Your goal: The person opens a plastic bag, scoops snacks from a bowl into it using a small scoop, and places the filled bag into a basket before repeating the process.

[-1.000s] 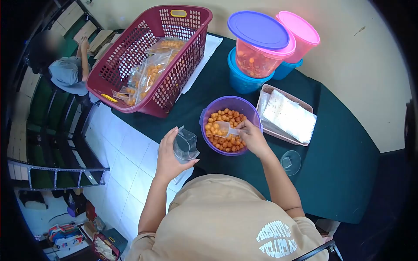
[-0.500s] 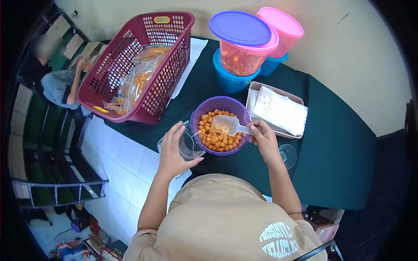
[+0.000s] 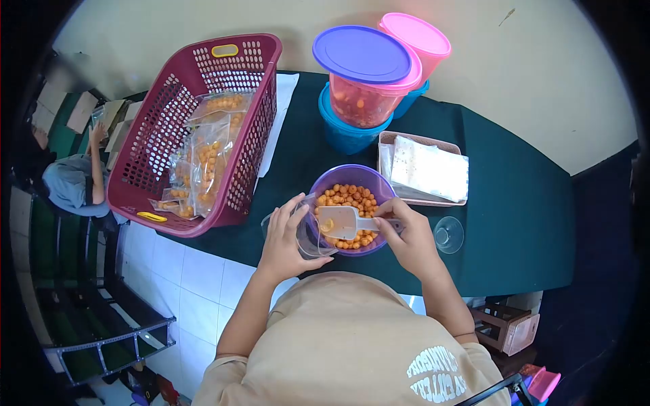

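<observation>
A purple tub (image 3: 332, 177) holds many round orange snack balls (image 3: 351, 195). My right hand (image 3: 413, 240) grips the handle of a translucent white scoop (image 3: 344, 223) above the tub. A yellowish piece or two lies near the scoop's front lip, which points at the mouth of a clear plastic bag (image 3: 309, 237). My left hand (image 3: 279, 245) holds that bag upright at the tub's left side, thumb and fingers curved around its opening. The bag's bottom is hidden by my hand.
A maroon basket (image 3: 250, 166) with filled snack bags (image 3: 211, 152) stands at left. Lidded tubs (image 3: 362, 57) are stacked at the back. A tray (image 3: 433, 201) of flat plastic bags (image 3: 430, 168) and a small glass bowl (image 3: 449, 235) sit at right. Another person (image 3: 71, 179) sits far left.
The scoop has moved left and its lip now meets the bag's mouth. My left hand and the bag have come closer over the tub's edge. The whole view has shifted slightly.
</observation>
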A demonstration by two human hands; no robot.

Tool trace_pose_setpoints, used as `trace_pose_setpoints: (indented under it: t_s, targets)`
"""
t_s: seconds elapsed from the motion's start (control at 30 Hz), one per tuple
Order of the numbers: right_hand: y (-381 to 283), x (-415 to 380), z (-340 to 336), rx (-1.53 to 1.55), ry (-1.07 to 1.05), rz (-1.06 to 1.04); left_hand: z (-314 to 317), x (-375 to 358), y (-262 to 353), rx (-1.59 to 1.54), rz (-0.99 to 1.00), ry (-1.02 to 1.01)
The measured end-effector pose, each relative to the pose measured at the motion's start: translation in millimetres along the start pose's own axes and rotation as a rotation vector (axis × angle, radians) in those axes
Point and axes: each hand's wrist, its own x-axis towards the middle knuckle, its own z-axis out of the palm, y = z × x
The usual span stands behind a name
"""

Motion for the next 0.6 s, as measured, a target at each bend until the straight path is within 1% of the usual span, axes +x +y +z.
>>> trace_pose_setpoints:
  t_s: [0.03,0.1,0.2,0.33,0.4,0.47,0.53,0.6]
  targets:
    - [-4,0,3,-0.008,0.003,0.008,-3,2,-5,-0.010,0.015,-0.018]
    - [-11,1,6,-0.099,0.071,-0.044,-9,4,-17,-0.034,0.033,-0.039]
    - [-19,1,7,-0.173,0.114,-0.076,-15,7,-34,-0.063,0.060,-0.079]
    - [-26,-1,22,-0.147,0.153,0.036,-19,12,-51,-0.146,0.077,-0.165]
    - [-30,-3,32,-0.180,0.175,0.045,-19,15,-54,-0.172,0.088,-0.208]
    - [-31,-6,37,-0.209,0.198,0.057,-20,20,-57,-0.176,0.131,-0.203]
    - [-29,-10,36,-0.268,0.311,0.063,-20,23,-63,-0.194,0.155,-0.219]
    - [-27,-15,34,-0.251,0.345,0.100,-21,24,-69,-0.211,0.171,-0.232]
